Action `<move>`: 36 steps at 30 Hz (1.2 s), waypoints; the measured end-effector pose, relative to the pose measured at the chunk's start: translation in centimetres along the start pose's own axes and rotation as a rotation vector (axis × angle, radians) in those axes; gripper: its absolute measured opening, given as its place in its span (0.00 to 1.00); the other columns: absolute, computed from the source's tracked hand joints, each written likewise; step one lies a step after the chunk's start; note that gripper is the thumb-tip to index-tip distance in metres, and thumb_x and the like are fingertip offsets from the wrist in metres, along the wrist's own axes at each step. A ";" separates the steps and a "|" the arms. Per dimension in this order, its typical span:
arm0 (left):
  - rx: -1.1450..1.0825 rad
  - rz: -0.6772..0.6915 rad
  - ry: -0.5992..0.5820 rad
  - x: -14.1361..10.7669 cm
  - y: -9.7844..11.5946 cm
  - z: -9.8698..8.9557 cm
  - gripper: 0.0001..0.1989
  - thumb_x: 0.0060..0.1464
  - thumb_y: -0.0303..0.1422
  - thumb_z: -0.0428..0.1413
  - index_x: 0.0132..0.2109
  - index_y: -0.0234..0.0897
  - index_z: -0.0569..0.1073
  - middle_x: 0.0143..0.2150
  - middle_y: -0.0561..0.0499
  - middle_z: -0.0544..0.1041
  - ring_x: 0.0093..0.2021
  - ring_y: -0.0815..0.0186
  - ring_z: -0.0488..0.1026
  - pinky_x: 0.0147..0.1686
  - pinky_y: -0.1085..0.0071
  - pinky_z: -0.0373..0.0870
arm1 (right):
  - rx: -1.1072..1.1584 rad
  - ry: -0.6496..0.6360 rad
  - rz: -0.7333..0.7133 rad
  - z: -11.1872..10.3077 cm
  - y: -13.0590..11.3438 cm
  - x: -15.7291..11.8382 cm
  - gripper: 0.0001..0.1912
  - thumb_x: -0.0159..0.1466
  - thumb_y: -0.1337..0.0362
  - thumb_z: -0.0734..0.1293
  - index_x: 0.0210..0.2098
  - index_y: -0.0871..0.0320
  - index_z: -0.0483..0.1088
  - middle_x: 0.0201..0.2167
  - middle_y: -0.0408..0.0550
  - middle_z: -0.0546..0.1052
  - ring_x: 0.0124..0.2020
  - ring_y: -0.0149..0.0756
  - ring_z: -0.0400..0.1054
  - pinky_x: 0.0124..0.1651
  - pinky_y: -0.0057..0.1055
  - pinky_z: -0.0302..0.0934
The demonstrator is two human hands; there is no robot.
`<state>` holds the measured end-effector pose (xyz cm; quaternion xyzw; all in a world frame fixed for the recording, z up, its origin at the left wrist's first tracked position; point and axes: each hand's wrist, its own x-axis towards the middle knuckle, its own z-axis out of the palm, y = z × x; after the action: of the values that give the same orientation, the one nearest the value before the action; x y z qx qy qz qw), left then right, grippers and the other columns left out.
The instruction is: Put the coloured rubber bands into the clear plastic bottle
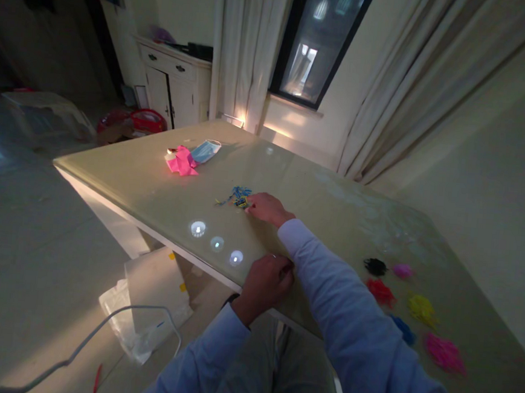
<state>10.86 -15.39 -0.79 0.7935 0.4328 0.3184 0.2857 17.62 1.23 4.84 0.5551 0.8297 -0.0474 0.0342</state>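
My right hand [268, 208] reaches over the table to a small mixed pile of blue, yellow and dark strands [240, 196]; its fingertips are together at the pile's right edge, and what they pinch is too small to tell. Nearer to me, my left hand [266, 281] rests by the table's front edge with its fingers curled in, their contents hidden. On the right lie separate small heaps: black [376, 266], red [380, 292], yellow [422, 309], blue [402, 330], bright pink [444, 353] and a purplish pink one [402, 270].
Pink paper [182, 161] and a blue face mask [206, 151] lie at the far left of the glossy table [145, 181]. A white cabinet [187, 87] stands behind. On the floor are a plastic bag [131, 331] and a grey cable [97, 327].
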 end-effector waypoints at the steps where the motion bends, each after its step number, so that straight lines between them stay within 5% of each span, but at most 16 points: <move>1: 0.005 0.002 0.003 0.0 0.0 0.0 0.09 0.55 0.28 0.53 0.37 0.35 0.78 0.34 0.46 0.80 0.37 0.61 0.74 0.37 0.68 0.64 | -0.005 -0.001 -0.009 0.0 0.0 0.1 0.15 0.65 0.60 0.66 0.50 0.53 0.77 0.48 0.51 0.80 0.49 0.41 0.73 0.46 0.30 0.62; 9: 0.041 0.003 0.009 0.1 0.1 0.1 0.08 0.55 0.28 0.52 0.36 0.37 0.77 0.33 0.47 0.79 0.36 0.62 0.74 0.37 0.69 0.64 | -0.031 0.039 -0.028 0.4 -0.8 -0.1 0.17 0.69 0.68 0.57 0.44 0.57 0.79 0.48 0.57 0.79 0.49 0.47 0.73 0.47 0.36 0.64; 18: 0.096 -0.010 0.037 0.1 0.0 0.4 0.08 0.55 0.27 0.53 0.36 0.37 0.77 0.33 0.47 0.79 0.37 0.61 0.74 0.38 0.69 0.65 | 0.018 0.091 -0.087 0.8 -0.3 -0.5 0.16 0.66 0.71 0.60 0.41 0.54 0.79 0.46 0.51 0.80 0.48 0.41 0.73 0.48 0.31 0.63; 29: 0.178 -0.022 0.048 0.1 0.1 0.6 0.09 0.55 0.27 0.53 0.39 0.37 0.77 0.36 0.47 0.79 0.39 0.60 0.74 0.39 0.68 0.66 | 0.113 0.178 -0.069 2.4 0.3 -2.5 0.16 0.69 0.69 0.59 0.48 0.54 0.76 0.48 0.50 0.78 0.48 0.37 0.71 0.48 0.29 0.60; 36: 0.191 -0.019 0.061 0.2 0.2 0.6 0.09 0.56 0.27 0.52 0.39 0.37 0.77 0.36 0.46 0.79 0.40 0.60 0.75 0.42 0.66 0.67 | 0.131 0.174 -0.004 2.7 0.8 -3.1 0.15 0.70 0.65 0.59 0.42 0.56 0.78 0.44 0.53 0.78 0.44 0.37 0.72 0.44 0.28 0.61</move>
<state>11.47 -15.41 -0.98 0.8028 0.4772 0.2972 0.1984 19.55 -1.61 2.43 0.5566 0.8257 -0.0529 -0.0744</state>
